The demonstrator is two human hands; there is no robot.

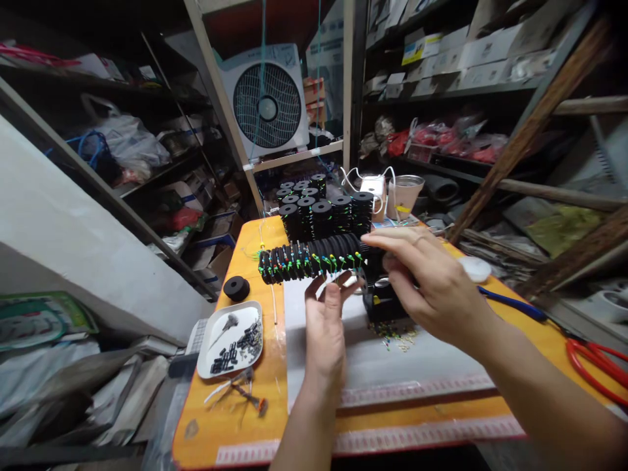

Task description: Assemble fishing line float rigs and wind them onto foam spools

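Note:
A black ridged foam winder roll (289, 261) lies sideways above the table, wound with line and strung with small green, yellow and blue beads. My left hand (326, 337) is just below it, thumb up and fingers curled near the beaded strands; what lies between the fingertips is too small to tell. At the roll's right end, my right hand (432, 281) has its fingers bent over it, fingertips touching the foam. Partly hidden behind that hand is a dark stand (380, 304). Loose yellow and green beads (402, 339) lie on the white sheet (314, 366) below.
Several black winder rolls (321, 212) stand upright at the back. To the left are a black foam disc (236, 288) and a white tray (203, 366) of small dark parts. Red-handled scissors (596, 360) and blue-handled pliers (515, 305) lie right. A box fan (267, 108) stands behind.

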